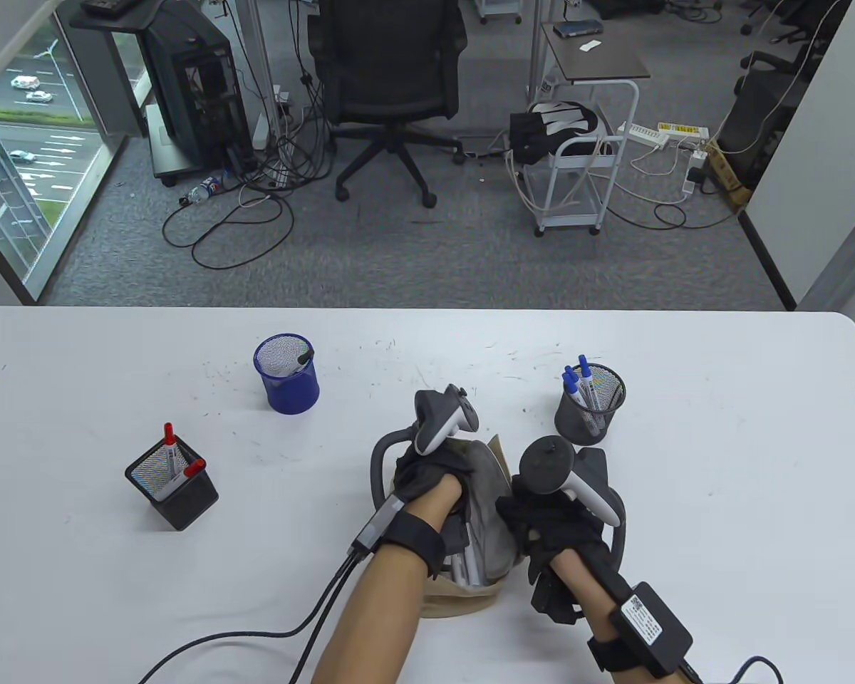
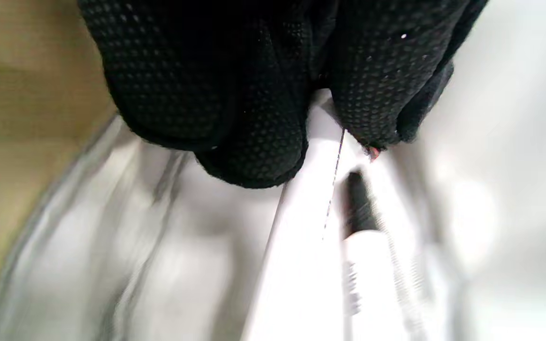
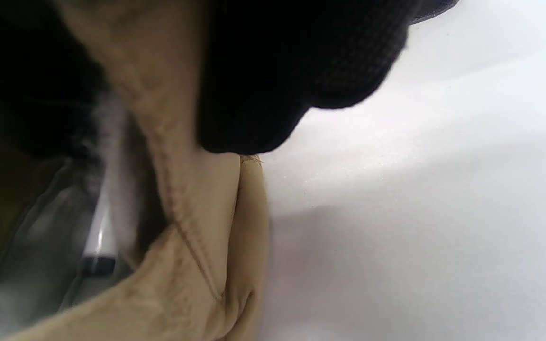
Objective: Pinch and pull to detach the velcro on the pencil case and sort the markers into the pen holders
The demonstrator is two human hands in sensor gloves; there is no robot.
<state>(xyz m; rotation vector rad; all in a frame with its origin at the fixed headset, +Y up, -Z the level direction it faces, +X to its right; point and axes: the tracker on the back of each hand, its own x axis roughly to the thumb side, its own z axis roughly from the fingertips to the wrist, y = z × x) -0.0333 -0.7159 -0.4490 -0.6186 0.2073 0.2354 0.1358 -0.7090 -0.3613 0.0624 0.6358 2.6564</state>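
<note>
Beige pencil case (image 1: pixel 488 499) open between both hands, left fingers (image 2: pixel 254 142) pinching a marker (image 2: pixel 311 227) inside, right fingers (image 3: pixel 273 85) clamped on its edge

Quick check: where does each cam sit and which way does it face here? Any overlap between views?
Table view: high in front of the person, looking down at the white table and the office floor beyond; shows both forearms, left hand, right hand at the tan fabric pencil case.
Left wrist view: on the left wrist, aimed into the case at white markers; gloved fingers pinch one.
Right wrist view: on the right wrist, facing the case edge and table; gloved fingers grip fabric.
Shared: all three see the case; both wrist views see markers inside.
</note>
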